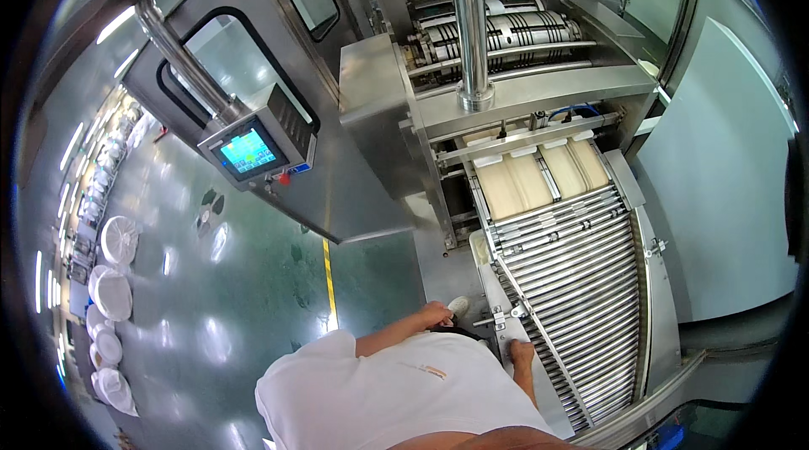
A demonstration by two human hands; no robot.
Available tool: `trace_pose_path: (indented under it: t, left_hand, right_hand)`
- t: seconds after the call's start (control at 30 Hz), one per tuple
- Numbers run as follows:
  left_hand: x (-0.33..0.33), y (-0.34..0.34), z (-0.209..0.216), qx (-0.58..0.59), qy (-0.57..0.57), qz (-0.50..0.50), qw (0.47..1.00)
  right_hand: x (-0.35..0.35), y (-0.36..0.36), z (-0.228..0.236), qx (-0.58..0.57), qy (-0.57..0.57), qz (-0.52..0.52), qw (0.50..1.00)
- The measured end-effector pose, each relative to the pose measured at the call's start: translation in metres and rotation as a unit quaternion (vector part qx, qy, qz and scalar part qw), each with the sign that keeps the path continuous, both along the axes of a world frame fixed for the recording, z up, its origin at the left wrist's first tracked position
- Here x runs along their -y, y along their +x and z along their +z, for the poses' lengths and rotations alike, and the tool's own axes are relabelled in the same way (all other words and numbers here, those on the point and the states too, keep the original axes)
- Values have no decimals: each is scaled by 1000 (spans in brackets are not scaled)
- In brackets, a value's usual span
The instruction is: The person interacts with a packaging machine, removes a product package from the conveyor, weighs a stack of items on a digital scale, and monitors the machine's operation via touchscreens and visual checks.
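My left hand [434, 313] is in front of my waist with its fingers curled, close to a dark strip of clothing. What it holds, if anything, is hidden. Closed against the metal side plate [540, 387] of a roller conveyor [581, 281], my right hand [522, 352] sits just below a small clamp fitting [500, 318]. I cannot make out anything inside its fingers. At the conveyor's far end, pale cream flat stacks [508, 184] lie side by side under a crossbar. A slanted guide rail [543, 340] runs along the rollers' left side.
Beyond the conveyor stands a steel machine with large drums [497, 33] and an upright post [468, 20]. A touchscreen panel [246, 151] hangs at the left. A pale blue panel [716, 189] borders the right side. White-covered round containers [112, 292] line the far left floor.
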State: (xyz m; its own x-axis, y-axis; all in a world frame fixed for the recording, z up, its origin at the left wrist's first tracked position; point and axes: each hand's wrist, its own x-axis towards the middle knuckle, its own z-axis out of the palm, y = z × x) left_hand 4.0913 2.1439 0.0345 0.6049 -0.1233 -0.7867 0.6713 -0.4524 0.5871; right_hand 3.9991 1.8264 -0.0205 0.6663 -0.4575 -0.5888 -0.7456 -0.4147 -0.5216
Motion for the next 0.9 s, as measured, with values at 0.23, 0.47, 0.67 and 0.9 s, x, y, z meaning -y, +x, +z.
trace_pose_path:
  t: [0.23,0.47,0.67,0.9]
  left_hand:
    - [-3,-3,-6,27,-29,15,999]
    - [-5,5,12,40,-31,-17,999]
    - [-1,1,19,54,-31,-21,998]
    - [0,1,32,16,-50,52,997]
  right_hand:
    - [-1,-3,6,64,10,-24,998]
    - [17,-2,-63,11,-55,97,994]
    - [23,3,-33,-34,-55,172,983]
    - [32,7,-56,-22,-64,180,981]
